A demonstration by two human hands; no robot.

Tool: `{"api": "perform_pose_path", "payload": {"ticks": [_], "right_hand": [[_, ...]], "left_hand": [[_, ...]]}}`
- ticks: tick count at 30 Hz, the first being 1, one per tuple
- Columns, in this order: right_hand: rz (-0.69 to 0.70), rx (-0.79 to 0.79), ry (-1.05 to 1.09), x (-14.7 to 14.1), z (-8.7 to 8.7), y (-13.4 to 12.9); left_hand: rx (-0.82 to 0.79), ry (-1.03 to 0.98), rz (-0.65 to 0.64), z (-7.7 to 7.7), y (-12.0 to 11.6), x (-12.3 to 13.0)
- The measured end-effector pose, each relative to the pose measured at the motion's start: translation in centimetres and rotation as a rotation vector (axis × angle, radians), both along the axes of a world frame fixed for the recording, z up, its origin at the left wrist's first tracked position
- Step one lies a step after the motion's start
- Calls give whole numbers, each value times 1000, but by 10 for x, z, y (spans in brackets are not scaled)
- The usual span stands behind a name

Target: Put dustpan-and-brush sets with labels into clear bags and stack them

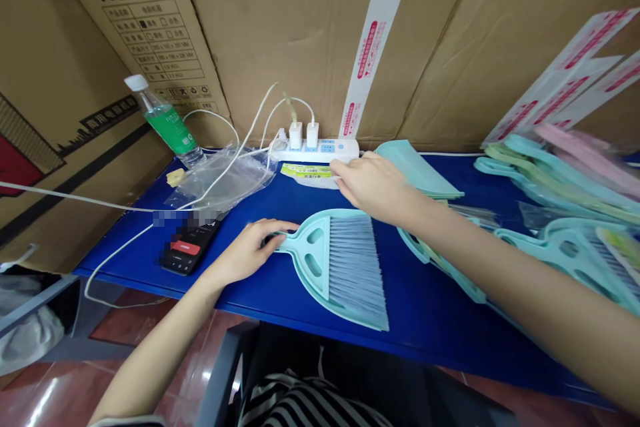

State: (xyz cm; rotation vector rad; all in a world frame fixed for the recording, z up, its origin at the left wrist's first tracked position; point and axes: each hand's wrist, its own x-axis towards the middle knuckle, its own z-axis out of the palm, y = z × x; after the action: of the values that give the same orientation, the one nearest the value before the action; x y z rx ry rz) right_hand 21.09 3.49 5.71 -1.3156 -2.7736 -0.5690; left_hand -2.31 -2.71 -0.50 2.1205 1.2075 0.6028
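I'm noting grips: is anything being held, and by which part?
The left hand holds the teal dustpan-and-brush set by its handle. The right hand is at the label's right end; whether it grips cannot be told.

My one camera sits on my head and looks forward and steeply down over the blue rectangular desk [200, 287]. It is near enough that my bare forearms rise large from the lower left and right corners. My black-and-white striped cloth top [305, 403] fills the near edge, and the tall brown cardboard boxes [280, 33] close off the far side.
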Motion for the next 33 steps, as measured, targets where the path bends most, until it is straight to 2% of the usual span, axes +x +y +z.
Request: {"api": "perform_pose_path", "payload": {"ticks": [7,14,16,18,22,25,27,29,33], "right_hand": [[43,-42,-49,6,-5,-57],[102,46,-86,13,-31,-94],[140,25,-69,12,-39,-101],[160,-64,-21,10,-41,-108],[263,-316,219,22,-36,-106],[300,-285,316,44,-38,-92],[280,-268,325,58,-46,-81],[269,-336,321,67,-59,-73],[229,-457,324,68,-78,-69]], "left_hand": [[-7,-14,5,1,1,2],[-34,-14,9,4,1,3],[-40,-17,7,4,2,3],[-44,-22,6,4,2,3],[-36,-26,5,3,3,3],[-26,-18,-2,3,4,3],[-24,-16,-7,3,4,3],[-24,-15,-7,3,4,2],[-32,-12,-10,3,4,2]]}}
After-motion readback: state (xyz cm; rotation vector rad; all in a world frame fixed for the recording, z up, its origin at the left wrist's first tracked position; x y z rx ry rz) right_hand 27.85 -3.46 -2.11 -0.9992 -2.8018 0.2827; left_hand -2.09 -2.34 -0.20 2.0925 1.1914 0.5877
